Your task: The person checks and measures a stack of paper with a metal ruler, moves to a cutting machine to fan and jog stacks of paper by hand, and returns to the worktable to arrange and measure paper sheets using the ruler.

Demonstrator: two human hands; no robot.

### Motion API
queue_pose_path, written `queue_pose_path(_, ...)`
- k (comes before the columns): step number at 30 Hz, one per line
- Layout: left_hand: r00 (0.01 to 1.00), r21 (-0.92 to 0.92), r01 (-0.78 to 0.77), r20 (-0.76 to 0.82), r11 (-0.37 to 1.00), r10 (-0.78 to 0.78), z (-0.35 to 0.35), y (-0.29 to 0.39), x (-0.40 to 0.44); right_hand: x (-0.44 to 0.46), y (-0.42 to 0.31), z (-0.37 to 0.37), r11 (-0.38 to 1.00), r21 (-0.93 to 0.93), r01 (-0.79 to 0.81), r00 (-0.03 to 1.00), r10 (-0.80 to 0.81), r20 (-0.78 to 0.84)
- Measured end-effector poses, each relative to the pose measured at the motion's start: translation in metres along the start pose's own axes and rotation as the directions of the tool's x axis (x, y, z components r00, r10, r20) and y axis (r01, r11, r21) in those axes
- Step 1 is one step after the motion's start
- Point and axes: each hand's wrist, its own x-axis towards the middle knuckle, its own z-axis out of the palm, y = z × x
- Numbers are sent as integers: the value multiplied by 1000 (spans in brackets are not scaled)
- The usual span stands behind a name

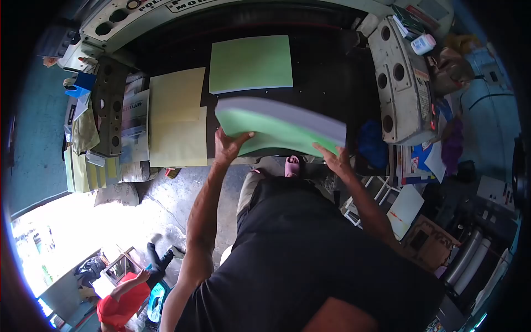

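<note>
1. Teal wall [33,160] far left, then tan sheets [177,91] on the black table [332,66].
2. Left hand [228,145], fingers grasping one end of the bowed green stack [271,130] near the table's front edge; flat green stack [251,63] lying beyond.
3. Right hand [336,158] grips the other end! Handling that stack looks like the step; next move calls for even, steady pressure.
4. Grey metal housing [394,83] at right.

Likely a paper-cutting or print workshop: a holed metal machine frame [138,21] lettered "MOH", green paper [276,126] above the black surface [326,72], cream sheets [177,122] along its left edge.
</note>
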Motion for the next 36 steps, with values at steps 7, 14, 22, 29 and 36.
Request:
queue_pose_path(7, 972, -164, 179, 179, 970, -149, -57, 37, 123, 137, -74, 38, 919, -237, -315, 948, 318, -26)
queue_pose_path(14, 944, -330, 217, 311, 919, -111, -90, -51, 239, 260, -28, 55, 895, -199, -399, 916, 397, -52)
queue_pose_path(22, 949, -195, 286, 191, 938, -249, -78, -91, 255, 299, 2, 61, 872, -240, -428, 904, 416, -101)
queue_pose_path(29, 927, -244, 328, 269, 913, -261, -78, -99, 256, 293, 16, 62, 856, -292, -426, 903, 383, -193)
queue_pose_path(36, 931, -12, 305, 213, 952, -296, -78, -99, 258, 289, 11, 68, 857, -268, -441, 890, 377, -257)
